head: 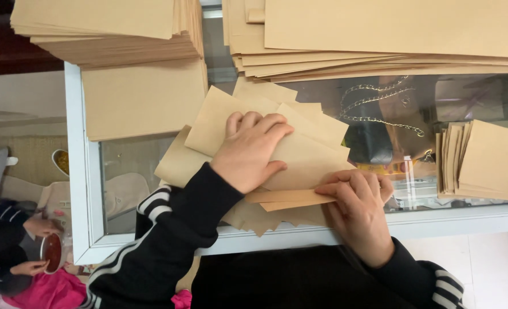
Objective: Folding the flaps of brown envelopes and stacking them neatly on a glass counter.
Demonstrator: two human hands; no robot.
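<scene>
Your left hand (249,150) lies flat, fingers together and curled slightly at the tips, pressing down on a fanned pile of brown paper sheets (305,154) near the front edge of the glass worktop (82,189). Your right hand (357,206) sits just beside it, pinching the folded strip (288,198) along the lower edge of the top sheet between thumb and fingers. The two hands are close but apart, with the strip running between them. Both sleeves are black with white stripes.

The pile under your hands spreads out in overlapping layers, corners pointing several ways, and some sheets hang past the white frame of the worktop towards you. A tall stack of brown paper (122,28) stands at the far left, with one wide sheet lying under it. A broader, flatter stack (380,34) covers the far right. To the right, a small bundle of folded brown pieces (483,163) leans in a row. Through the glass you see a chain (380,103) and other items on the shelf beneath.

At the lower left another person, also in striped sleeves, holds a bowl of red sauce (50,252).
</scene>
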